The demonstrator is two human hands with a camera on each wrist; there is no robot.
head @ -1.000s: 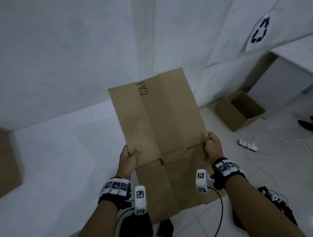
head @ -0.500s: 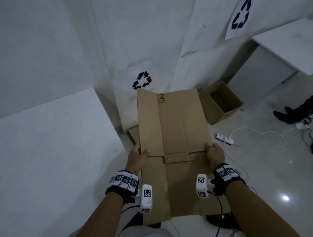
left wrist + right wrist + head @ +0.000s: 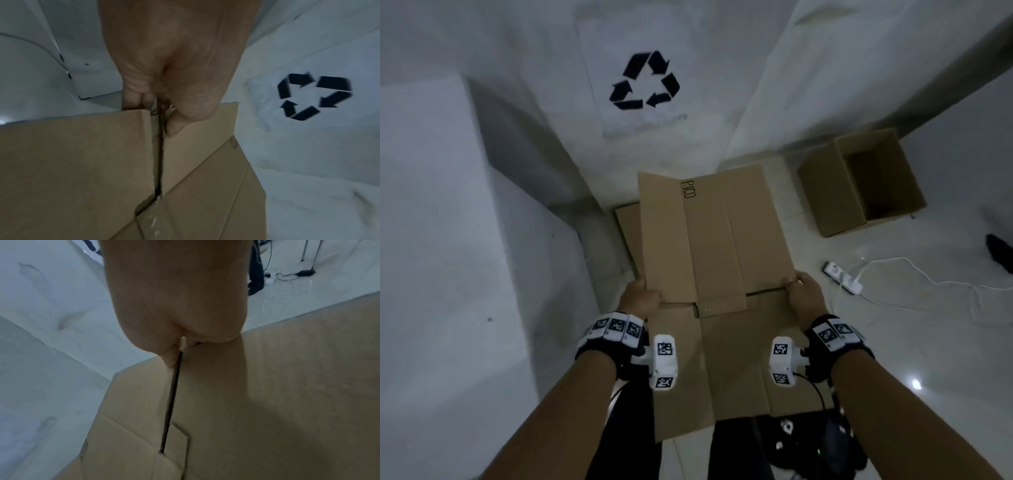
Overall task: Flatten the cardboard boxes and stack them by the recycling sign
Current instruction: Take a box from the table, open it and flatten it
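Note:
I hold a flattened brown cardboard box (image 3: 719,260) marked PICO flat in front of me, above the floor. My left hand (image 3: 642,298) grips its left edge at a flap slit, thumb on top (image 3: 174,125). On the right edge, my right hand (image 3: 803,291) pinches the cardboard at the slit (image 3: 176,353). Under its far left corner lies another flattened box (image 3: 626,226) on the floor. The recycling sign (image 3: 645,82) hangs on the wall just above that spot; it also shows in the left wrist view as the sign (image 3: 312,95).
An open upright cardboard box (image 3: 863,181) stands on the floor at right. A white power strip (image 3: 842,277) with cables lies right of my right hand. A white table (image 3: 431,222) fills the left side. Dark gear (image 3: 815,445) lies near my feet.
The view has swung toward the corner and down. The held cardboard now hangs over the flat piece on the floor, with the recycling sign straight ahead. Both hands keep their grip.

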